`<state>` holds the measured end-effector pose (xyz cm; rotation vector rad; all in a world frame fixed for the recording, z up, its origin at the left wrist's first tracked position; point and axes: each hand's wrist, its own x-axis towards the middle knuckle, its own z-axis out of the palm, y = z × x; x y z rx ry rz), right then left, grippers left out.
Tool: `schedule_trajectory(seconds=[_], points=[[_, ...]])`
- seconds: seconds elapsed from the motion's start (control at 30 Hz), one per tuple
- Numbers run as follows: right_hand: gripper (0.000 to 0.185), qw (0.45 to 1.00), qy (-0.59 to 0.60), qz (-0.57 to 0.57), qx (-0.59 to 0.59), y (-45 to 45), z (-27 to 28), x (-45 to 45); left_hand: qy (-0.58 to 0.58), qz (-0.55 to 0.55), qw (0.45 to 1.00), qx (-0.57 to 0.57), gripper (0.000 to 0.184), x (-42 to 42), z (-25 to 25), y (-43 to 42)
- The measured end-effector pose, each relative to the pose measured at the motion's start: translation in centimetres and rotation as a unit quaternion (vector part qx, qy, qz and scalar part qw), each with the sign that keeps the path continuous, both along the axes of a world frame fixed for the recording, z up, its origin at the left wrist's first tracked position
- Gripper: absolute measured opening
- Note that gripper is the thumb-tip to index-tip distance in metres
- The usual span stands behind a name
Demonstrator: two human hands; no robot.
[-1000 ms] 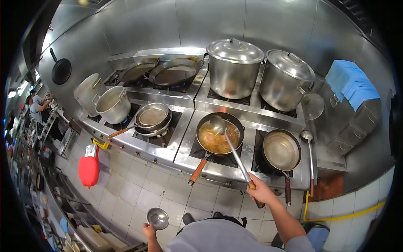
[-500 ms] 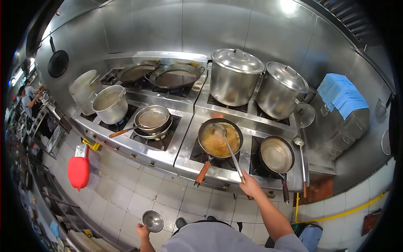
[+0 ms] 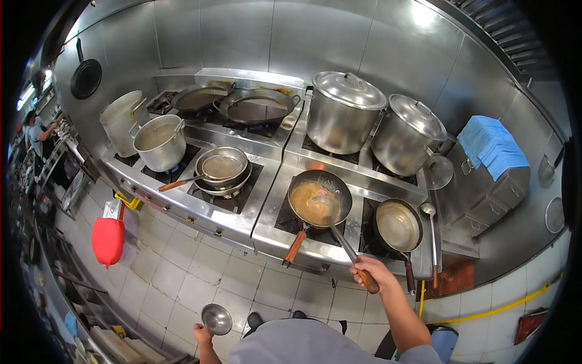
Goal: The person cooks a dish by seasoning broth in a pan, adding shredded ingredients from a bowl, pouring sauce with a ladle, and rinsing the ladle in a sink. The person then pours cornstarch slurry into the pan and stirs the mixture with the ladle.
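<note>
The long-handled metal ladle [image 3: 344,244] with a brown wooden grip slants down into the round dark frying pan [image 3: 342,187], its head partly hidden in cloudy yellow-brown liquid [image 3: 305,196]; the right hand [image 3: 374,274] holds the grip. The pan sits level on a stove burner [image 3: 284,219], its reddish-brown wooden handle jutting past the front edge. The small, round, shiny metal bowl [image 3: 216,319] is held over the floor by its rim in the left hand [image 3: 202,333], its inside showing.

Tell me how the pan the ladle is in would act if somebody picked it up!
The pan should be stiff, since it looks like metal. It might feel front-heavy, because the liquid sits out beyond its long handle. That liquid would probably slosh if tipped, as no lid covers it.
</note>
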<state>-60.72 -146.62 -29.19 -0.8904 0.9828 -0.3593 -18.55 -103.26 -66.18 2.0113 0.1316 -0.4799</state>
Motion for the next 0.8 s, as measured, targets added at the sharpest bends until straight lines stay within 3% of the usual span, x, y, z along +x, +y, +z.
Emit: schedule_trajectory(seconds=[0.1,0.23,0.33,0.57,0.67,0.8], points=[[0.019,0.998,-0.052,0.004,0.020,0.4,1.2,-0.8,0.011,-0.023,1.000,0.006,0.015,-0.1,0.2,-0.7],[0.025,1.000,-0.027,0.008,0.005,1.4,1.3,-1.6,0.017,-0.050,0.999,0.006,0.016,-0.1,0.7,-1.5],[0.058,0.998,0.011,0.034,-0.041,1.6,0.2,-1.6,0.021,-0.046,0.999,-0.003,0.016,-0.7,1.2,-2.0],[0.071,0.984,0.108,-0.003,-0.140,-0.4,-2.9,-1.5,0.000,-0.040,0.999,0.021,0.014,-0.4,1.4,-1.9],[0.075,0.950,0.163,0.000,-0.266,-2.9,-6.5,-1.4,-0.002,-0.044,0.999,0.018,0.014,-0.7,1.7,-1.6],[0.074,0.898,0.265,0.035,-0.349,-4.8,-7.9,-1.1,-0.008,-0.057,0.998,0.041,0.015,-0.7,3.0,-2.0]])
